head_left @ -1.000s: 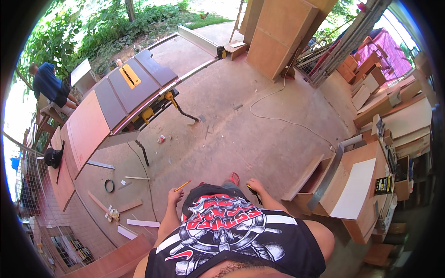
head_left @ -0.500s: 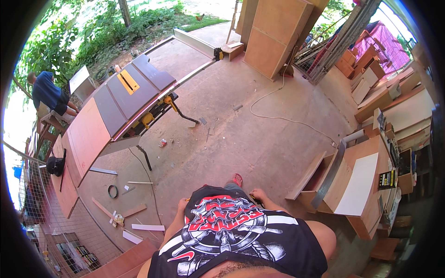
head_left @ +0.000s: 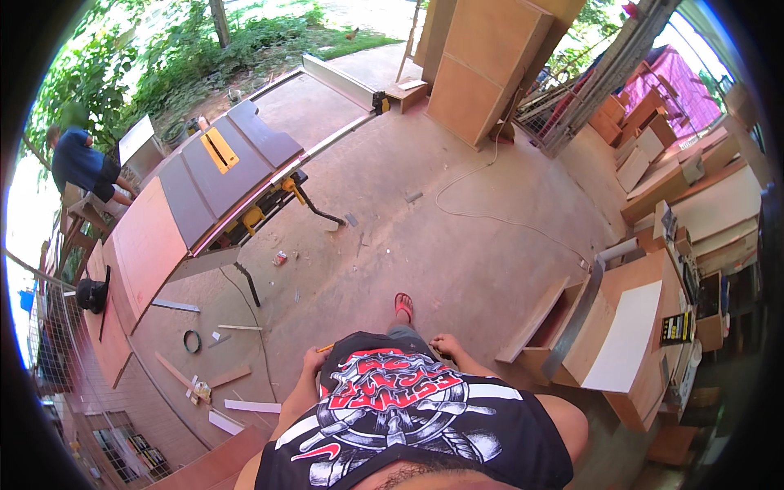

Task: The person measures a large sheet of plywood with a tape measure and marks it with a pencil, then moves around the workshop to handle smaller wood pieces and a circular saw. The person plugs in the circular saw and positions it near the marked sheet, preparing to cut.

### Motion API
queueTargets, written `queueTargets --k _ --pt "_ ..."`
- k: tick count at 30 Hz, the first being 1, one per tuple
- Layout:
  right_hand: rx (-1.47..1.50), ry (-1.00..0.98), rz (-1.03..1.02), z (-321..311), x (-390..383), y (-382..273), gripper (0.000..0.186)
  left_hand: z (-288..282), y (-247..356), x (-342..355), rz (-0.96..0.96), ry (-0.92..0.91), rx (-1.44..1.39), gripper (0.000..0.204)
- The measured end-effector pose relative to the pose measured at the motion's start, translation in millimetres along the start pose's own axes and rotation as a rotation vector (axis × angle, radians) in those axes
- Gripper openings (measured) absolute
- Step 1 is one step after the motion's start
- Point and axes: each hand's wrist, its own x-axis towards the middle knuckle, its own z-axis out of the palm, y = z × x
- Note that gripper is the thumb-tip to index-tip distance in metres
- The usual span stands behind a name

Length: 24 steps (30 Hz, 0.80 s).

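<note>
Left hand [head_left: 314, 360] grips slim yellow pencil [head_left: 326, 348]; right hand [head_left: 447, 344] grips small black-and-yellow object [head_left: 442, 354]. Loose pale cable [head_left: 490, 218] could cause tripping.

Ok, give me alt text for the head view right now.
The wearer's left hand holds what looks like a pencil, the right hand a mostly hidden object. A table saw stands ahead to the left, another person at far left, a tall wooden cabinet right of center.
</note>
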Motion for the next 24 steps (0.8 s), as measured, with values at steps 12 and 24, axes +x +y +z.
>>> queueTargets --k 12,24 --pt "-0.223 -0.114 0.05 -85.7 93.8 -47.2 0.031 51.9 34.2 52.6 -0.103 -0.034 -0.073 0.04" --pt "-0.11 -0.026 -0.591 -184.2 136.7 -279.5 0.037 47.9 371.4 79.6 0.282 -0.279 -0.635 0.027"
